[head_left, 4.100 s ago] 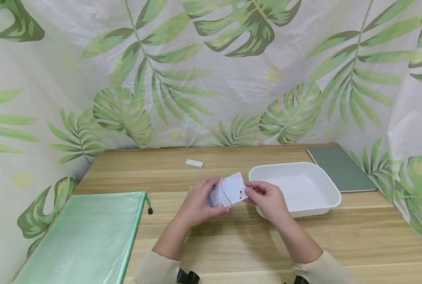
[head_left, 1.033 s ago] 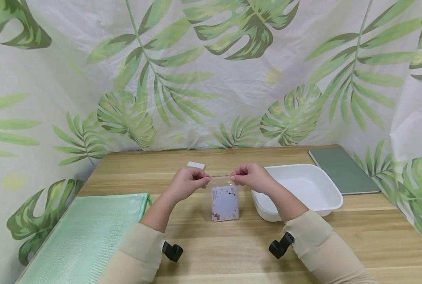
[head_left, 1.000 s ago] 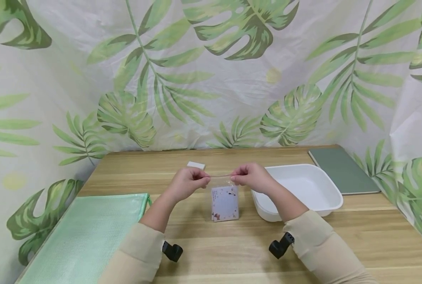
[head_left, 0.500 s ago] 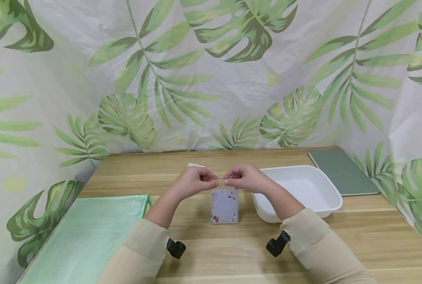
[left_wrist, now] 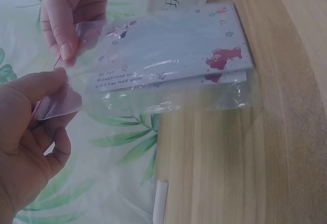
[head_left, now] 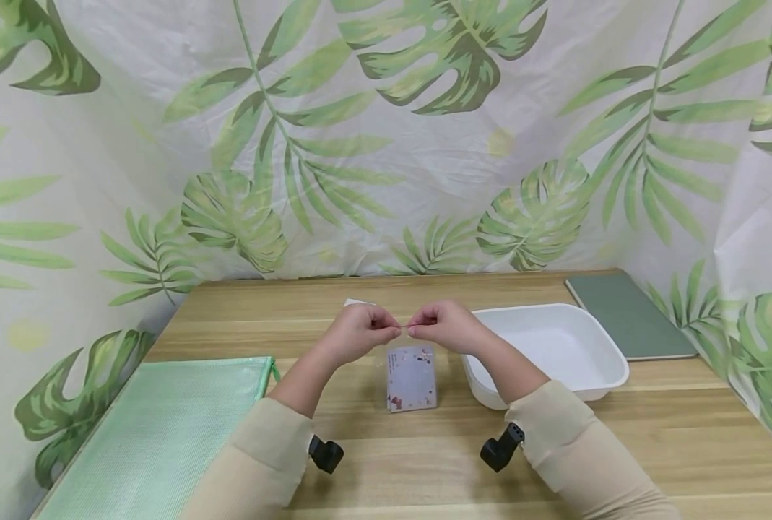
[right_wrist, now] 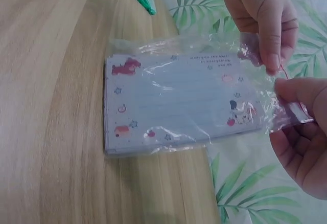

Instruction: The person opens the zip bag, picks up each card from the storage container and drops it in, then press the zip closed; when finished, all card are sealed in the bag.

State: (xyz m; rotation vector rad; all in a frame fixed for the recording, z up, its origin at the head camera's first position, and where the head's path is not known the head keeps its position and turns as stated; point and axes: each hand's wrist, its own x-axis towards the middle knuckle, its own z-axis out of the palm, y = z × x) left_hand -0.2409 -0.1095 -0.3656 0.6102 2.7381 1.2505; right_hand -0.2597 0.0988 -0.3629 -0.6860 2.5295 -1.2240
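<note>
A clear plastic zip bag (right_wrist: 199,45) with a thin red line at its mouth hangs between my hands. Inside it is a stack of note cards (head_left: 411,379) printed with small pink and red figures. My left hand (head_left: 357,334) pinches the bag's top edge between thumb and forefinger. The right hand (head_left: 449,329) pinches the same edge close beside it, and the two sets of fingertips nearly meet. In the left wrist view, the bag's lower end (left_wrist: 242,93) is close over the wooden table (left_wrist: 214,173).
A white plastic tub (head_left: 548,339) stands to the right, with a grey-green notebook (head_left: 632,314) behind it. On the left lies a green mesh zip pouch (head_left: 158,433). A small white block (head_left: 357,302) is partly hidden behind my left hand.
Earlier the left hand gripped the bag around the cards while the right held a card corner. The bag then hung upright from both hands, which have since moved closer together along its mouth.
</note>
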